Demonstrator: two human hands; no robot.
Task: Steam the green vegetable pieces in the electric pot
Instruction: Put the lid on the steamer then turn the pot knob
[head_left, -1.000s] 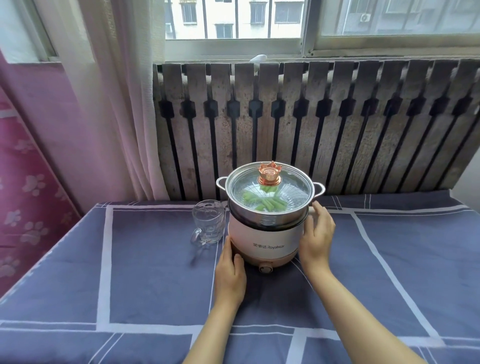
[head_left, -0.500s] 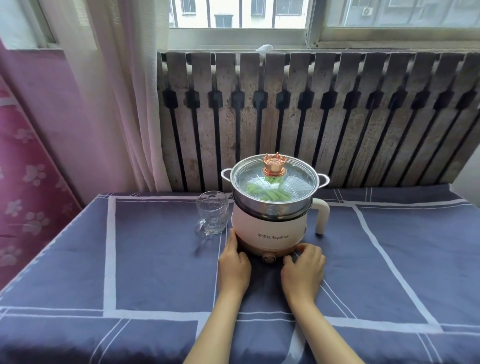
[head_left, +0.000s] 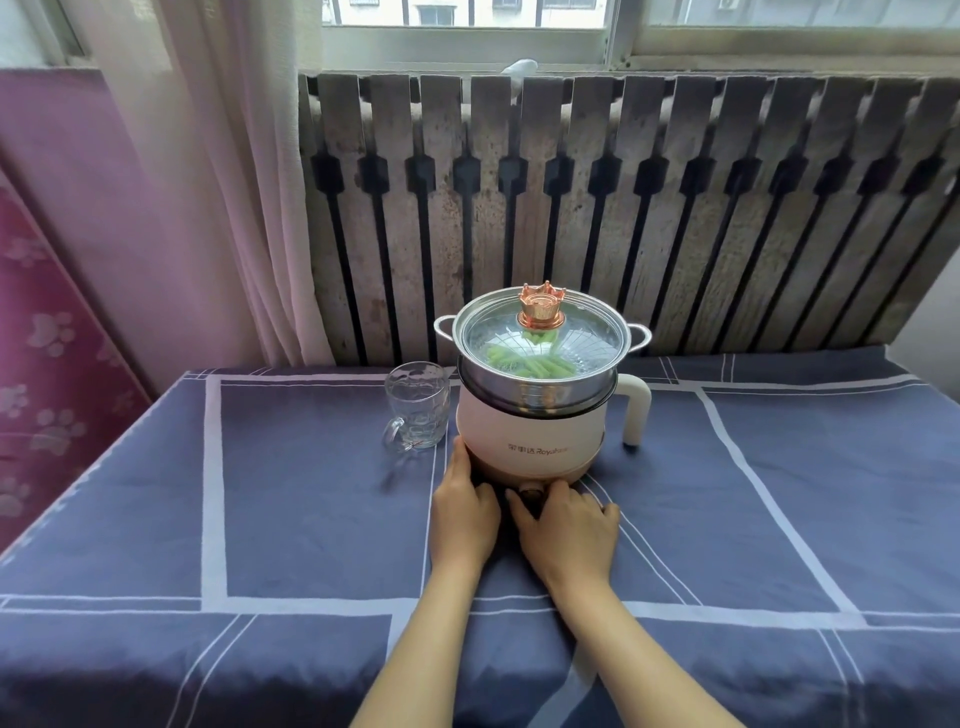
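Observation:
A white electric pot (head_left: 530, 434) stands on the table with a steel steamer basket (head_left: 535, 387) on top. A glass lid with a copper crown knob (head_left: 541, 306) covers it, and green vegetable pieces (head_left: 535, 364) show through the glass. My left hand (head_left: 464, 512) rests flat against the pot's lower left side. My right hand (head_left: 569, 525) pinches the small control dial (head_left: 531, 490) at the front of the base with thumb and fingers.
An empty glass mug (head_left: 416, 405) stands just left of the pot, close to my left hand. The pot's white handle (head_left: 636, 413) sticks out to the right. A blue checked cloth (head_left: 260, 493) covers the table. A slatted radiator cover (head_left: 623, 208) and curtain stand behind.
My right hand left the pot's right side, came down to the front of the base and closed on the dial. The handle is now uncovered. My left hand stayed.

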